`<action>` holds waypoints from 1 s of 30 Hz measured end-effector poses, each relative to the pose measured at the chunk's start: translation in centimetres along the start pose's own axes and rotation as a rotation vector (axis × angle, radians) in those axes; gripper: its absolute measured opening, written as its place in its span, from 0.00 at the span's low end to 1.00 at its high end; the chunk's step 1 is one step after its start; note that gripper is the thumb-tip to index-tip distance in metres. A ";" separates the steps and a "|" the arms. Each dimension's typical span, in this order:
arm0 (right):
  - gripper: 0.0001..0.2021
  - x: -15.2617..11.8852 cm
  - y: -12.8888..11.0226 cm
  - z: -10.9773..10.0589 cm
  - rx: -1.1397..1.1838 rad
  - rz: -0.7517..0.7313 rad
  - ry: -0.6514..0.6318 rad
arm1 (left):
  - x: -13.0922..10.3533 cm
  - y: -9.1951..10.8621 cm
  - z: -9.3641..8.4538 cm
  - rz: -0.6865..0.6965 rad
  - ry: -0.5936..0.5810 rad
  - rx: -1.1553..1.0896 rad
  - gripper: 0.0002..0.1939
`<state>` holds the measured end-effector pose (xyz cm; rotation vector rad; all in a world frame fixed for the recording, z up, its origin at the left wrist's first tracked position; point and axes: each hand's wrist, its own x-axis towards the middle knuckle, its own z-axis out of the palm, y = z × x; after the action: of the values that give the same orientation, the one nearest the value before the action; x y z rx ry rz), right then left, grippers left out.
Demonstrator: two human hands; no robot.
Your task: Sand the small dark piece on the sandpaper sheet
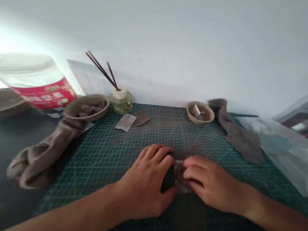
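Low in the middle of the frame, the right hand (210, 179) pinches a small grey piece (179, 170) between bent fingers and thumb, over a pale sheet (185, 189) on the green mat (98, 158). The left hand (147, 180) arches beside it, thumb spread well apart from the fingers, their tips at or near the sheet's left edge (blur hides whether they press on it). The step in hand looks like close handwork on that piece, one hand gripping and the other steadying. From this pose, a next move would seem to call for a firm right pinch and a braced left hand. A white square (125, 122) and a brown square (141, 117) lie above centre; a small bowl (202, 120) sits at upper right of them.
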<state>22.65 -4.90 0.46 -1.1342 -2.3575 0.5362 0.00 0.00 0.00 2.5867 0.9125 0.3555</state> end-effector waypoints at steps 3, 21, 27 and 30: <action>0.05 0.3 -0.2 0.8 -0.052 0.005 0.005 | 0.0 0.1 0.0 0.002 -0.003 0.000 0.19; 0.08 0.3 0.5 -2.2 -0.098 0.063 -0.243 | 0.1 0.3 -0.3 -0.012 -0.007 0.005 0.21; 0.06 0.6 0.8 -2.2 -0.122 0.121 -0.085 | 0.1 0.3 -0.2 -0.014 -0.006 0.022 0.20; 0.08 0.3 0.8 -2.6 -0.089 0.104 -0.204 | 0.1 0.3 -0.2 -0.015 -0.012 0.025 0.20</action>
<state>24.39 -3.80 2.21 -1.3033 -2.5278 0.6146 0.14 -0.13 0.29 2.6006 0.9378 0.3266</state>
